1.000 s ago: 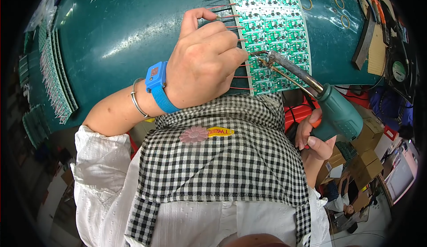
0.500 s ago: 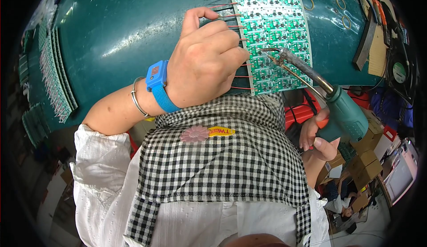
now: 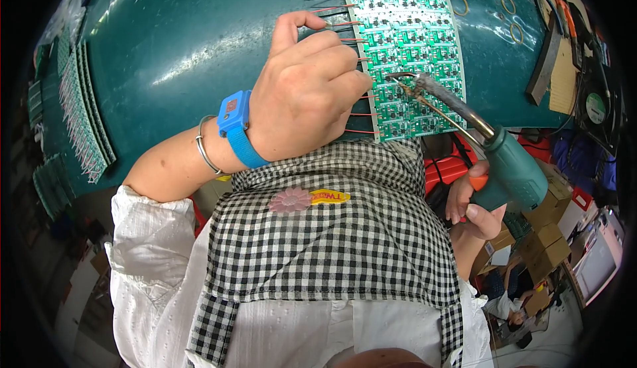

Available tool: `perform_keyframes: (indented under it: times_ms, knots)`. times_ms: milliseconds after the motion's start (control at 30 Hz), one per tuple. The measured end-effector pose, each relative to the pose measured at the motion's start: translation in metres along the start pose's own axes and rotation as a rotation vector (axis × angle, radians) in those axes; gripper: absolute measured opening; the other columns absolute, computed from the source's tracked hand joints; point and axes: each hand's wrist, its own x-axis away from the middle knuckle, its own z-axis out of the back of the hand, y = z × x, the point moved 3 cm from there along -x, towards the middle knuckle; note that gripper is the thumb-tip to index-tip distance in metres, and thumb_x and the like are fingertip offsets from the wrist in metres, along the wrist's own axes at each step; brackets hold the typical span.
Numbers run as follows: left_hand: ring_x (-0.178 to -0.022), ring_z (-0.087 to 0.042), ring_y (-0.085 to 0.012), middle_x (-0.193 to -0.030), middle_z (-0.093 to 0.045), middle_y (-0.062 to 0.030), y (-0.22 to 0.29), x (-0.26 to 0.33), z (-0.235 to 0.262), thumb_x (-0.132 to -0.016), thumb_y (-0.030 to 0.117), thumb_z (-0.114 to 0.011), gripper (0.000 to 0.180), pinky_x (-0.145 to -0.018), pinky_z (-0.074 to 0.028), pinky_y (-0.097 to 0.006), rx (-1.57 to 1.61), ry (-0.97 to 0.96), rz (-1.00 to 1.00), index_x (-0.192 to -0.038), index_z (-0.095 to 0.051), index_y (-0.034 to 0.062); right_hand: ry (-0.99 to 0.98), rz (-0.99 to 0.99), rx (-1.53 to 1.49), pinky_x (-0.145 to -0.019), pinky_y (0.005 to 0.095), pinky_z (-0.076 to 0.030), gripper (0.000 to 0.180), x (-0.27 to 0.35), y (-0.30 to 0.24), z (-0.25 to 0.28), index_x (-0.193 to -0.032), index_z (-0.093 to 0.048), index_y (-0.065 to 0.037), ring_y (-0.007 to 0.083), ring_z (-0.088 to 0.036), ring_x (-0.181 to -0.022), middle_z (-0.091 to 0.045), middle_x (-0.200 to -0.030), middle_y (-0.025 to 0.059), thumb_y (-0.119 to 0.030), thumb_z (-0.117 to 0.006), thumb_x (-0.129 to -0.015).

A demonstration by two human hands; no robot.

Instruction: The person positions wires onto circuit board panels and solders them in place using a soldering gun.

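Observation:
A panel of green circuit boards (image 3: 411,20) lies on the table, with thin red and black wires (image 3: 363,131) sticking out along its left edge. My left hand (image 3: 308,93) rests at that edge, its index finger and hidden thumb closed over the board's side; what they pinch is covered. The little finger curls beside another wire. In my right hand (image 3: 474,202) is a green-handled soldering gun (image 3: 517,172), held from below with the fingers partly behind the handle. Its metal tip and thin solder-feed tube meet above the panel, just right of my left fingertips.
On the green table (image 3: 166,30), stacked wired board strips (image 3: 86,113) lie at the left. Rubber bands (image 3: 508,4) are right of the panel. A dark metal bar (image 3: 544,69), orange-handled pliers (image 3: 567,20) and a black fan (image 3: 595,106) are far right. Cardboard boxes (image 3: 541,252) stand below.
The soldering gun has shifted very slightly to the left, its tip staying over the same part of the panel. My left hand has kept its place.

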Motion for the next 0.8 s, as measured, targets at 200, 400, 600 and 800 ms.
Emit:
perform_keyframes:
  times_ms: [200, 400, 600, 800]
  knots:
    - [-0.063, -0.053, -0.0186, -0.065, -0.051, -0.0005, -0.0001, 0.0016, 0.0002, -0.06, -0.001, -0.077, 0.022, -0.085, -0.043, -0.044, -0.003, 0.0, -0.002, -0.079, -0.069, 0.0081, -0.059, 0.053, 0.013, -0.038, 0.0278, -0.045, 0.056, -0.0012, -0.0025, -0.001, -0.117, -0.041, 0.014, 0.0173, -0.05, -0.042, -0.049, -0.059, 0.0101, -0.005, -0.065, -0.07]
    - [-0.063, -0.053, -0.0183, -0.065, -0.051, -0.0004, 0.0001, 0.0022, -0.0003, -0.059, -0.001, -0.077, 0.022, -0.085, -0.043, -0.044, -0.011, 0.004, -0.004, -0.078, -0.069, 0.0084, -0.003, -0.028, 0.071, -0.038, 0.0279, -0.044, 0.055, 0.0037, 0.0027, -0.0008, -0.115, -0.043, 0.014, 0.0179, -0.049, -0.042, -0.051, -0.061, 0.0124, -0.004, -0.066, -0.069]
    - [-0.064, -0.053, -0.0175, -0.065, -0.051, 0.0005, 0.0, -0.0001, -0.0002, -0.059, 0.0, -0.077, 0.022, -0.085, -0.041, -0.044, -0.029, 0.0, 0.001, -0.078, -0.069, 0.0097, -0.021, 0.01, 0.01, -0.039, 0.0278, -0.044, 0.058, -0.0005, 0.0007, 0.0005, -0.118, -0.04, 0.013, 0.0177, -0.051, -0.043, -0.05, -0.059, 0.0103, -0.007, -0.066, -0.071]
    - [-0.063, -0.053, -0.0174, -0.065, -0.05, 0.0007, 0.0, -0.0026, 0.0018, -0.059, 0.001, -0.077, 0.022, -0.085, -0.04, -0.044, -0.049, -0.005, -0.011, -0.077, -0.069, 0.0101, -0.061, 0.03, -0.005, -0.04, 0.0284, -0.045, 0.056, -0.0046, -0.0042, -0.0004, -0.119, -0.04, 0.013, 0.0173, -0.05, -0.042, -0.049, -0.057, 0.0094, -0.008, -0.065, -0.073]
